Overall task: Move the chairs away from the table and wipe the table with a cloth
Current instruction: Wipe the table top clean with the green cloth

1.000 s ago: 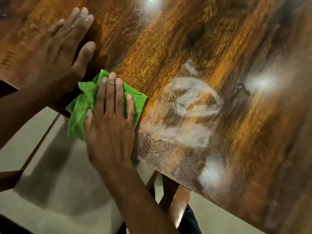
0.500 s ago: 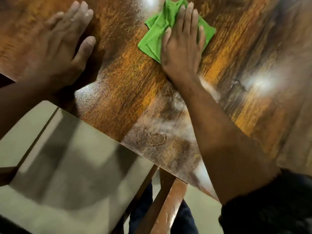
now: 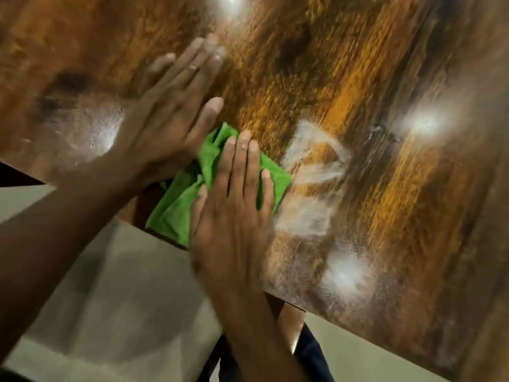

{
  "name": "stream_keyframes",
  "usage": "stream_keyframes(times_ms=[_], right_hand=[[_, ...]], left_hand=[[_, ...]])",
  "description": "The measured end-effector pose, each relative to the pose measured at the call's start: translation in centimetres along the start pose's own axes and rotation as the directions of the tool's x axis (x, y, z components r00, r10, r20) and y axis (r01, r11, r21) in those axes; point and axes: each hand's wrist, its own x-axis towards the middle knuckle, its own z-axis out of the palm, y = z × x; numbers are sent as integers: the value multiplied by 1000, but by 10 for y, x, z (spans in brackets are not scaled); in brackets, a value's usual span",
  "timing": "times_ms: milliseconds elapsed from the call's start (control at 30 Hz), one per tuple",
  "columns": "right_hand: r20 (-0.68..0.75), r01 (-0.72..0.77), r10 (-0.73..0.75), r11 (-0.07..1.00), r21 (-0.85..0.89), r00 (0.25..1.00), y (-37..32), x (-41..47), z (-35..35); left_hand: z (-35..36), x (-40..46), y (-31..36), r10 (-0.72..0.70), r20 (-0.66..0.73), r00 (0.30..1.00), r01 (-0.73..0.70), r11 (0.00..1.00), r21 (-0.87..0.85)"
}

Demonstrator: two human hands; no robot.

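A glossy brown wooden table (image 3: 358, 78) fills most of the view. A crumpled green cloth (image 3: 179, 205) lies at the table's near edge, partly hanging over it. My right hand (image 3: 237, 194) presses flat on the cloth with fingers spread. My left hand (image 3: 170, 114) lies flat on the tabletop just left of the cloth, fingers together, its thumb touching the cloth's top. Whitish wet smears (image 3: 314, 166) mark the wood right of the cloth. No chair is in view.
The table's near edge runs diagonally from the left down to the lower right. Below it lies a pale tiled floor (image 3: 124, 299). A wooden table leg (image 3: 292, 323) and my dark trousers (image 3: 311, 351) show under the edge. Lamp glare spots reflect on the tabletop.
My right hand has pulled the cloth from the far part of the table back to the near edge. The view has shifted, so my left hand now sits closer to the middle.
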Motion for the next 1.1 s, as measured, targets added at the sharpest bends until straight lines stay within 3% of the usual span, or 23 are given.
stream_keyframes(times_ms=[167,300,433,600,733,1100], right_hand=[[-86,-87,86,996,-7,993,58,98,-13],[-104,-25,18,997,-68,994,89,133,-13],[-82,-18,14,998,-56,997,71,89,-16],[96,-30,33,999,-28,995,25,-22,-15],[104,-39,40,999,-10,994,16,-47,-10],[-101,12,-19,998,-69,995,117,111,-27]], left_hand=[[34,8,12,-57,62,996,58,998,-20],[34,7,14,-33,60,998,36,999,-37],[32,7,13,-41,27,999,44,993,-113],[32,7,12,-48,1,999,47,985,-164],[33,8,14,-32,-6,999,30,986,-162],[29,8,18,-12,20,1000,14,995,-99]])
